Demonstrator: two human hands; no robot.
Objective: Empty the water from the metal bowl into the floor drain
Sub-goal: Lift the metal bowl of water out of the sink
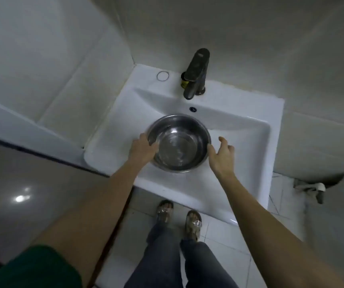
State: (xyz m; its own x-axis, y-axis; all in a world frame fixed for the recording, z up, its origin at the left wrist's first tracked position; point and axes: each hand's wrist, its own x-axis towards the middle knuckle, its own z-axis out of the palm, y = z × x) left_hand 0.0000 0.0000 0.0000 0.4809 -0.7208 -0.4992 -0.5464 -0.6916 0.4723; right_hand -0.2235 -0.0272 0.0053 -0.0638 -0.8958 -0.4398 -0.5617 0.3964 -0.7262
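A round metal bowl [179,144] with clear water in it sits in the basin of a white sink [256,142], below the tap. My left hand [143,147] grips the bowl's left rim, thumb over the edge. At the bowl's right rim my right hand [222,155] has its fingers spread, the thumb touching the rim and nothing clasped. No floor drain shows in the head view.
A dark tap [196,73] stands at the back of the sink, with tiled walls behind and to the left. A grey counter [21,183] lies to the left. My sandalled feet [177,217] stand on a pale tiled floor. A wall valve [318,190] sticks out low on the right.
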